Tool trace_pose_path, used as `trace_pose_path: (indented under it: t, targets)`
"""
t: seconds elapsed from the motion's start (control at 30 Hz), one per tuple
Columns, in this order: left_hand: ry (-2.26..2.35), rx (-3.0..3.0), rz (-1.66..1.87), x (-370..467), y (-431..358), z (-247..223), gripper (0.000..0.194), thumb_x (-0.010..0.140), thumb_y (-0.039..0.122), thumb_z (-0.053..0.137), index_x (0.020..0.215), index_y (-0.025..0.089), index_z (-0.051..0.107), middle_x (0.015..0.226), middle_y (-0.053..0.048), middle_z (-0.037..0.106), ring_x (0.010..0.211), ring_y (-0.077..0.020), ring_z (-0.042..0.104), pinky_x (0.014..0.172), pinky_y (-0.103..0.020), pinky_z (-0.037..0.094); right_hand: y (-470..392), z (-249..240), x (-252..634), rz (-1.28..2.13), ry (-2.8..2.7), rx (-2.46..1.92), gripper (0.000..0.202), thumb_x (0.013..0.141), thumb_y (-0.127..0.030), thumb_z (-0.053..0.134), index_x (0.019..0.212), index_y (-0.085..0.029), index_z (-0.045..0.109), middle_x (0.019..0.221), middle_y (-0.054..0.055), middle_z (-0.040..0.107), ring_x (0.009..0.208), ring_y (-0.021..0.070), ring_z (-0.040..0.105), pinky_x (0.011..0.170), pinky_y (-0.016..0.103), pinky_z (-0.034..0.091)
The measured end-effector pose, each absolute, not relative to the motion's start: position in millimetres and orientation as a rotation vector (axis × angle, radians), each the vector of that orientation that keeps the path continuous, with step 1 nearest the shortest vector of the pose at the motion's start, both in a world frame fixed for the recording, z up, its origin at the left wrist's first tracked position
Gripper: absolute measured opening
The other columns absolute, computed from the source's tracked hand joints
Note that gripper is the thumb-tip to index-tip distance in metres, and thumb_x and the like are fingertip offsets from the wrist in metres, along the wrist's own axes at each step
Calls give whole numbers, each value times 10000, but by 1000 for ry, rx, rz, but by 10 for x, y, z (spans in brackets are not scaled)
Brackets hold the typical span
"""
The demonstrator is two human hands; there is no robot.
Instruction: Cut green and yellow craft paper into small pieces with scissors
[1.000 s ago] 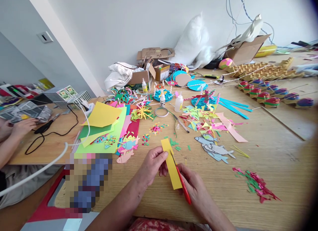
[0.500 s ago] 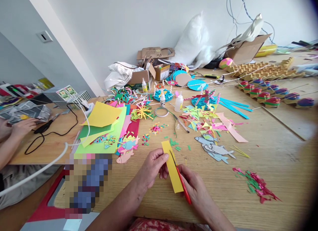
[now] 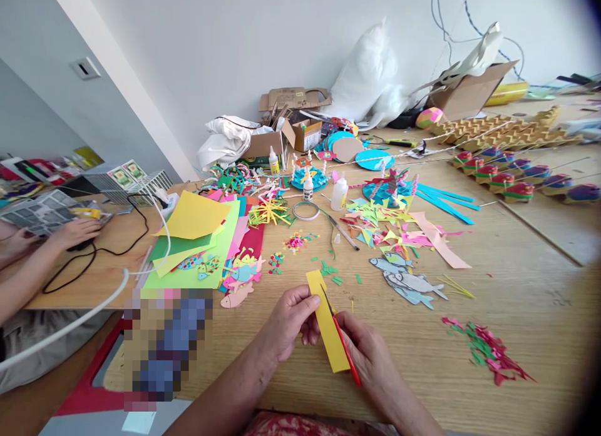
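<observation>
Near the front of the wooden table, my left hand (image 3: 297, 316) pinches a yellow paper strip (image 3: 331, 336) between thumb and fingers near its upper end. My right hand (image 3: 364, 345) is closed around the red handles of a pair of scissors (image 3: 346, 348). The dark blades lie along the strip's right edge, pointing up and away, close to my left thumb. A narrow sliver seems to part from the strip at the blades. Small green paper scraps (image 3: 335, 279) lie just beyond the strip.
Paper fish (image 3: 408, 279) and red and green shreds (image 3: 493, 354) lie to the right. Coloured sheets (image 3: 192, 217) are stacked at left. Glue bottles (image 3: 339, 193) stand behind, with egg cartons (image 3: 498, 136) at back right. Another person's hand (image 3: 75, 233) works at far left.
The yellow strip has shifted slightly downward in view, still between both hands. At far left, the other person's hand has moved right.
</observation>
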State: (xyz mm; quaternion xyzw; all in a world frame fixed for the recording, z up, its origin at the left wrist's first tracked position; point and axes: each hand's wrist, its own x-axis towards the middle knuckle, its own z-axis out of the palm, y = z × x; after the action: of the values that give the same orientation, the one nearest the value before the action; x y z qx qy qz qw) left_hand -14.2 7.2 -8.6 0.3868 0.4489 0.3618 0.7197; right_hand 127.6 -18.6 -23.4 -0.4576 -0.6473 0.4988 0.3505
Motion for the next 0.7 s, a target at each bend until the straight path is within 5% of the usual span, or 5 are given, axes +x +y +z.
trace_pose_path:
  t: [0.7]
  targets:
    - [1029,885,832,-145,65,-169,235,755,378,506,715,147,490,476,55,479,335,-29,401,299,-121,275,-222,-287,1264,1328,-1702,-1245,336,842,-401,334,716,-168,541,657,26,595,603,162,538,550,238,391]
